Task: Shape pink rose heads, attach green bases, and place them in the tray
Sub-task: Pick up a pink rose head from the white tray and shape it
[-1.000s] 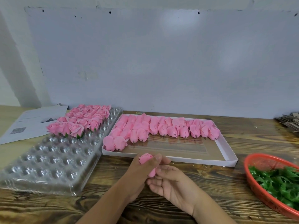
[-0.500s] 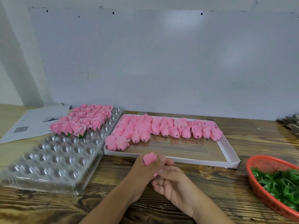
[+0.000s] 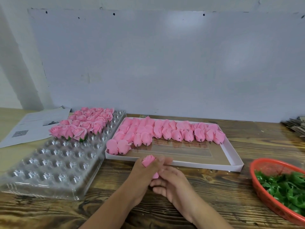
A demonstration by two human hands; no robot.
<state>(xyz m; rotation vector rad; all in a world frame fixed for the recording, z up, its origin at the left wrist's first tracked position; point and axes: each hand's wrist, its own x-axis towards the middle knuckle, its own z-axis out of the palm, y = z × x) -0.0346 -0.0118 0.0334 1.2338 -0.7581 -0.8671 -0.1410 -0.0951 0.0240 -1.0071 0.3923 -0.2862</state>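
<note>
The left hand (image 3: 145, 176) is holding a pink rose (image 3: 148, 160), fingers curled round it, just in front of the white box (image 3: 234, 161). The rose is small and tightly rolled, its top poking up. The right hand (image 3: 173, 185) is touching it from below, fingers bent. Finished roses (image 3: 82, 126) are sitting in the clear tray (image 3: 49, 166).

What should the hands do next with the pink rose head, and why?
Probably the right hand should reach to the red basket for a green base: the rose head gripped by the left hand shows no green yet, unlike the finished roses in the clear tray.
</note>
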